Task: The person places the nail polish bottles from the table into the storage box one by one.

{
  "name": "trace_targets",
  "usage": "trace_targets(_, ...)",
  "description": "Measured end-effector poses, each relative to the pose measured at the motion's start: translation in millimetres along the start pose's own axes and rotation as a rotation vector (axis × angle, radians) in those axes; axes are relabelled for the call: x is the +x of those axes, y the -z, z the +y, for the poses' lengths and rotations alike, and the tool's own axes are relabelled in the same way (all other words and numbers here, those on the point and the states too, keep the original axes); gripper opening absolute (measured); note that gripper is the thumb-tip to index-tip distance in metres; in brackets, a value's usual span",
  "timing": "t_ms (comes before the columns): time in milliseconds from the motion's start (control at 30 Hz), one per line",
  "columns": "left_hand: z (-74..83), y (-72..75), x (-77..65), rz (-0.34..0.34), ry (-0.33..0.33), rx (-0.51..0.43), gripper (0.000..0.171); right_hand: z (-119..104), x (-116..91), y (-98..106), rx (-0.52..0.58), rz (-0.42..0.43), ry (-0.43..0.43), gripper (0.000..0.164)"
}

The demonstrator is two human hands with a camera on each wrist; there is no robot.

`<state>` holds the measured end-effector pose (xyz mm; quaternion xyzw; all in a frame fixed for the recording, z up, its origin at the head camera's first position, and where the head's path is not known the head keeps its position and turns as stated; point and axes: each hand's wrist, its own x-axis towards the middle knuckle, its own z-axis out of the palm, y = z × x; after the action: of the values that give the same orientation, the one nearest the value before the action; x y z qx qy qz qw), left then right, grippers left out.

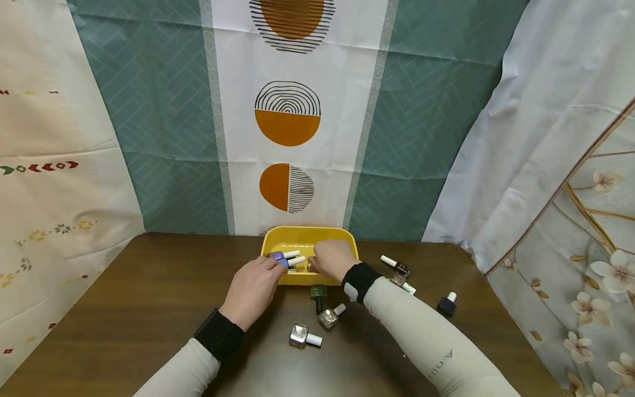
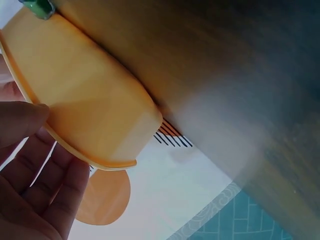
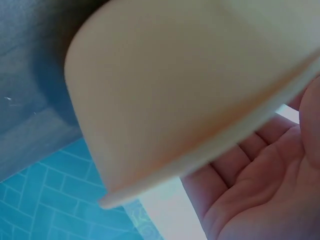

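Observation:
A yellow plastic tray (image 1: pixel 285 280) stands at the back of the table. At its left front corner is my left hand (image 1: pixel 254 286), thumb on the outside of the rim and fingers behind it, gripping the edge. Close to those fingertips, inside the tray, lie a purple nail polish bottle (image 1: pixel 275 255) and a blue one (image 1: pixel 283 262), both white-capped; the blue one is partly covered. My right hand (image 1: pixel 333 258) reaches over the front right rim into the tray with bent fingers. Its fingertips are mostly hidden, so whether it holds something cannot be seen.
Before the tray lie a green nail polish bottle (image 1: pixel 318 292) with a dark cap and two glittery bottles (image 1: pixel 328 318) with white caps. Right of my forearm are a dark red bottle (image 1: pixel 402 269), another glittery one (image 1: pixel 398 279) and a black one (image 1: pixel 446 306). A patterned curtain (image 1: pixel 421 110) hangs behind.

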<state>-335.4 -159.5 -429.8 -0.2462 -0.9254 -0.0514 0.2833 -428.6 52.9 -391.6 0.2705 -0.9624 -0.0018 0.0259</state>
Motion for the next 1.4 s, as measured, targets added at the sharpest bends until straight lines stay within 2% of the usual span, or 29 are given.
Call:
trace_targets(133, 0.0, 1.1, 2.8, -0.005, -0.003, 0.001, 0.028, -1, -6, 10, 0.004, 0.015, 0.019, 0.04)
trace_targets(167, 0.0, 1.2, 3.8, -0.003, -0.001, 0.001, 0.028, 6, -3, 1, 0.005, 0.042, 0.039, 0.039)
trace_targets(367, -1.9, -0.4, 2.7, 0.012, 0.002, -0.015, 0.029, 1, -8, 3, -0.038, 0.081, 0.062, 0.031)
trace_targets(400, -2.6, -1.5, 1.0, 0.012, 0.002, -0.017, 0.029, -8, -14, 13, -0.045, 0.066, 0.052, 0.026)
trace_targets(500, -2.9, -1.7, -0.8, 0.024, -0.01, -0.016, 0.028, -10, -24, 14, -0.028, 0.106, 0.058, 0.018)
trace_targets(767, -5.3, -4.4, -6.5, 0.042, 0.013, -0.02, 0.029, -10, -56, 16, 0.032, 0.25, 0.131, 0.048)
trace_targets(1000, -1.6, -7.0, -3.3, 0.033, -0.019, -0.038, 0.028, -14, -85, 11, 0.042, 0.369, 0.207, 0.044)
trace_targets(1100, -0.6, -6.7, -4.2, 0.019, -0.006, -0.033, 0.029, -18, -91, 6, 0.033, 0.388, 0.229, 0.045)
trace_targets(1233, -0.1, -3.8, -3.7, 0.007, 0.02, -0.029, 0.031, -22, -94, 2, 0.007, 0.373, 0.232, 0.045)
trace_targets(1400, 2.3, -3.7, -1.1, 0.015, 0.029, -0.022, 0.03, -21, -98, -2, 0.004, 0.378, 0.231, 0.048)
